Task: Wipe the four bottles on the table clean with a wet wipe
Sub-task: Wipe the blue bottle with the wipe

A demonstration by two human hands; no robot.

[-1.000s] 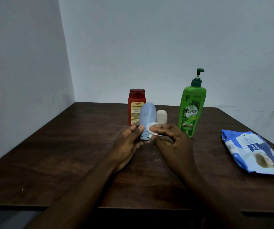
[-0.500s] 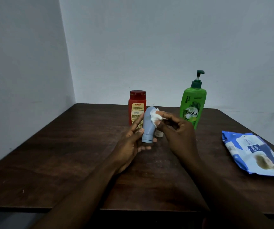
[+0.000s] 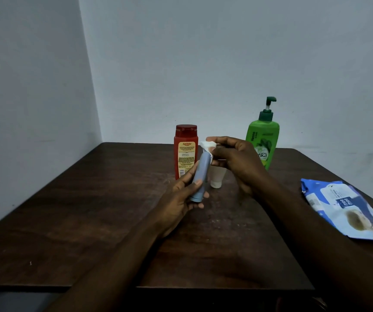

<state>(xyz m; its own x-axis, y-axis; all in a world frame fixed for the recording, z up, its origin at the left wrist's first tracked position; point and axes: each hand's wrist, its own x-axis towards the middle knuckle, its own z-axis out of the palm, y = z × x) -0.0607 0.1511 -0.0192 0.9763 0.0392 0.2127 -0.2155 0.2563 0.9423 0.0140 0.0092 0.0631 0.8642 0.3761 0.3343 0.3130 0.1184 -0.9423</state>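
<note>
My left hand [image 3: 181, 199] grips the lower end of a pale blue tube bottle [image 3: 201, 176], held cap-down and tilted above the table. My right hand [image 3: 235, 161] pinches a white wet wipe [image 3: 206, 146] against the tube's upper end. Behind them a red bottle [image 3: 185, 149] with a yellow label stands upright. A small white tube [image 3: 217, 179] stands cap-down just behind the blue one, partly hidden by my right hand. A green pump bottle [image 3: 264, 140] stands at the back right.
The dark wooden table [image 3: 91, 210] sits in a corner between two pale walls. A blue and white wet wipe pack [image 3: 343, 208] lies flat at the right edge. The table's front edge runs below my forearms.
My right hand has slid the wipe from the tube's lower part up to its top end. The left hand has turned the tube, which now shows its narrow side.
</note>
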